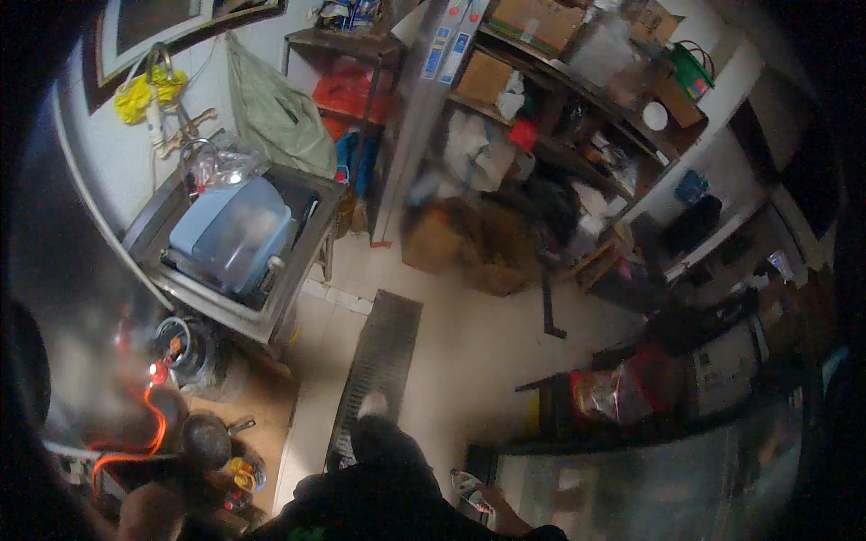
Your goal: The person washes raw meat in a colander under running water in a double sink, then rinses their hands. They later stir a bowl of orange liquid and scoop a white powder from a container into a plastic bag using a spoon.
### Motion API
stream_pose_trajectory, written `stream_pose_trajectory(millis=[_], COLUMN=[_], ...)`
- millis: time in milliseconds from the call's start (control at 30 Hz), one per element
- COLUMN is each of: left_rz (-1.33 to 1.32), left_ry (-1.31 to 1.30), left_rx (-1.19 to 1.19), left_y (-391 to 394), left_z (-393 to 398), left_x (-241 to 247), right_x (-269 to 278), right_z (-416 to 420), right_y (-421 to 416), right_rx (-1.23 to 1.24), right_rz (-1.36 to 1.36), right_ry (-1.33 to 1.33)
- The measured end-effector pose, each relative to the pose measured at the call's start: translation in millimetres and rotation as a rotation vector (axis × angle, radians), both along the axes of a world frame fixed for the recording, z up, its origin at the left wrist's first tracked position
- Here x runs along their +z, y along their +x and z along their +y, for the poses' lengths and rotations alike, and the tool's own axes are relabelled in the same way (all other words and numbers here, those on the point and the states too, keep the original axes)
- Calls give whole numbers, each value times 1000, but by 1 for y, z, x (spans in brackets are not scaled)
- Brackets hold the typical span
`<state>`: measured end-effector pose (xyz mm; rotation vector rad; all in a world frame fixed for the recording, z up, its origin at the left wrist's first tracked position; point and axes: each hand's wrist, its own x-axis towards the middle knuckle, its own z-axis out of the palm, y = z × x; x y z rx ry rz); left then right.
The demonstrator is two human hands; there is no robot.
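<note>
At the lower edge my right hand (506, 512) is shut on a small pale object (467, 485) with dark and reddish marks. It is blurred, and I cannot tell what it is. The hand is beside a glass-topped surface (575, 487) with a dark rim. My left hand is out of view. Below me show my dark clothing (365, 504) and one foot (372, 404), on a long dark floor mat (389, 338).
A sink (237, 314) holds a pale blue plastic tub (223, 237). Below it stand a gas cylinder (193, 351) with an orange hose (161, 422) and a frying pan (206, 439). Loaded shelves (555, 64), cardboard boxes (433, 237) and a bench-like piece with a red bag (616, 395) line the room.
</note>
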<state>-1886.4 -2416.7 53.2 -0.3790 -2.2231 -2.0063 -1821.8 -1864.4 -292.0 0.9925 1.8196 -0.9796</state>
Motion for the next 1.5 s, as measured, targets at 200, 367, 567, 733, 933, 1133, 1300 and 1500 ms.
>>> stream_pose_trajectory(millis=[200, 367, 567, 733, 933, 1133, 1300, 1500], left_rz=[438, 813, 734, 97, -177, -234, -512, -401], left_ry=[31, -38, -70, 91, -72, -216, -212, -562], left_rx=[108, 315, 519, 635, 315, -212, -541, -1058], left_y=[-177, -235, -316, -445, -621, -755, -793, -790], left_z=[-120, -224, -280, -308, -360, -317, -256, -106], left_x=[63, 143, 166, 122, 37, -33, -59, -41], right_x=[3, 51, 177, 291, 254, 104, 117, 68], right_z=[-93, -245, -575, -806, -782, -455, -270, -312], right_y=[-237, -541, -850, -950, -981, -873, -627, -321], right_rx=[-10, 94, 775, 822, 926, 1134, -96, -659], right_rz=[85, 422, 1305, 1491, 1558, 573, 117, -29], right_ry=[-92, -378, -366, -659, -622, 60, 207, 671])
